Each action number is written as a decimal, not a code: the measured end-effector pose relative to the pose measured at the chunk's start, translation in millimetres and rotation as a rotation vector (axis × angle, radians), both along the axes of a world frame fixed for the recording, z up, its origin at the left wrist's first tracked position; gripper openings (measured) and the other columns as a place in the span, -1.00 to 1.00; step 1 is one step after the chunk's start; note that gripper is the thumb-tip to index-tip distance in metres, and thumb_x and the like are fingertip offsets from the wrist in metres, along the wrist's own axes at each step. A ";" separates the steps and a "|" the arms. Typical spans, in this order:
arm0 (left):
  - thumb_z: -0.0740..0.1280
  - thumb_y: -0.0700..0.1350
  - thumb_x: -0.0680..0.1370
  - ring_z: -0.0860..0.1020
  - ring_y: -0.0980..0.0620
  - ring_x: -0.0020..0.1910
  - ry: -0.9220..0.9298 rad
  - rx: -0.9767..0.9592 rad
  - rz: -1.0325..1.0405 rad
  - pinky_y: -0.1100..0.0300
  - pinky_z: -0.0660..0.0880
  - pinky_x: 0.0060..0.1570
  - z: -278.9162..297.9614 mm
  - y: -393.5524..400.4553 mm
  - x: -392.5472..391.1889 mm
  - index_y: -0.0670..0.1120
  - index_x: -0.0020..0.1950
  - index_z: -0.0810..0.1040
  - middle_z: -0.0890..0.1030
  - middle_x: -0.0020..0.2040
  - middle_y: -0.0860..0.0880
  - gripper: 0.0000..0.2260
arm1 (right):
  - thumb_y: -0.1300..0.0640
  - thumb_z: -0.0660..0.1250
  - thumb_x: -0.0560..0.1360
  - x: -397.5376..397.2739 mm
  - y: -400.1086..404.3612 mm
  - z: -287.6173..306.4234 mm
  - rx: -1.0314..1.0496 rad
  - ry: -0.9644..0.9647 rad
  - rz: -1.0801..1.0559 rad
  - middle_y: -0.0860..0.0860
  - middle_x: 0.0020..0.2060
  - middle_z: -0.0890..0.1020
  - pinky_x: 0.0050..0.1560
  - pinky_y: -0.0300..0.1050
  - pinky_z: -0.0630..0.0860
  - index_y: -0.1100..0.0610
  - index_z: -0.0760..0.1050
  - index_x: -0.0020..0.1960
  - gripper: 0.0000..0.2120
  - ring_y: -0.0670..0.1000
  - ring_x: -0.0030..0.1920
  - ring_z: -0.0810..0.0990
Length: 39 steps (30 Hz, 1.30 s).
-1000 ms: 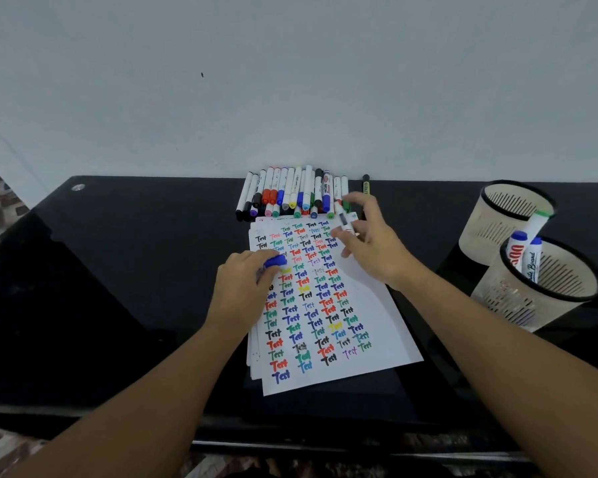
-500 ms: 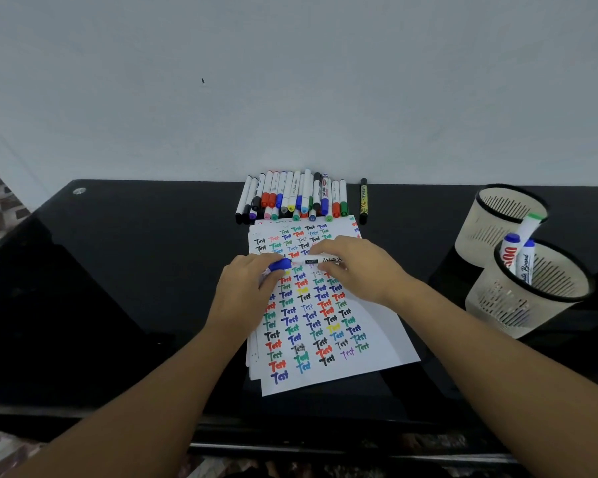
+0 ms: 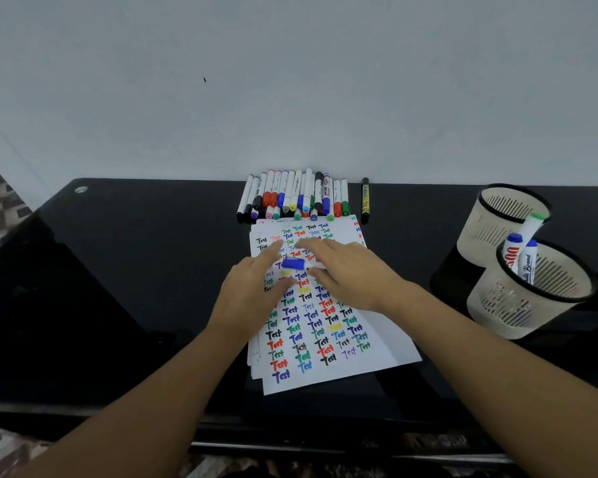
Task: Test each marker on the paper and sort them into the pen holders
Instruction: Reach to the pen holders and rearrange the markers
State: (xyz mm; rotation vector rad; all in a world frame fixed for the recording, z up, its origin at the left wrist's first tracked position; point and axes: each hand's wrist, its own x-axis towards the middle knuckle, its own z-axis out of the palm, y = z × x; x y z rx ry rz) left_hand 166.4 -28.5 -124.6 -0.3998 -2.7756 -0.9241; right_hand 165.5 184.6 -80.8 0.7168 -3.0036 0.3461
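Soft dim light, hands blurred — edges bowed
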 end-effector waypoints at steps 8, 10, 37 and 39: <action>0.33 0.35 0.51 0.33 0.06 0.44 -0.079 -0.103 0.009 0.00 0.33 0.43 6.1 3.2 1.0 0.07 0.54 0.36 0.43 0.45 0.04 -0.33 | 0.01 0.04 0.73 6.7 12.1 -2.2 -0.233 -0.115 -0.137 -0.05 -0.18 0.54 -0.24 -0.04 0.49 -0.37 0.05 0.60 -0.49 -0.06 -0.25 0.52; 0.33 0.36 0.51 0.32 0.08 0.44 -0.066 -0.100 -0.005 0.00 0.34 0.43 4.4 2.2 -0.5 0.07 0.52 0.40 0.45 0.44 0.05 -0.34 | 0.01 0.11 0.72 9.2 14.3 -5.9 -0.285 -0.113 -0.162 0.02 -0.33 0.55 -0.36 0.05 0.44 -0.33 0.09 0.57 -0.51 -0.04 -0.39 0.48; -0.16 0.65 0.41 -0.22 0.09 0.62 -0.173 -0.514 -0.232 -0.04 -0.19 0.59 -4.5 -10.0 25.2 0.23 0.65 -0.11 -0.17 0.66 0.11 -0.10 | -0.32 0.07 0.67 65.1 32.9 15.8 -0.613 -0.181 -0.398 0.05 -0.05 0.68 0.02 0.06 0.59 -0.19 0.43 0.22 -0.70 -0.01 -0.13 0.64; -0.15 0.65 0.40 -0.21 0.10 0.62 -0.175 -0.506 -0.229 -0.04 -0.18 0.60 -3.6 -11.0 25.9 0.24 0.64 -0.09 -0.16 0.66 0.13 -0.10 | -0.34 0.05 0.66 74.9 36.4 24.2 -0.560 -0.099 -0.431 0.04 -0.09 0.67 0.02 0.11 0.58 -0.10 0.48 0.26 -0.58 0.06 -0.12 0.63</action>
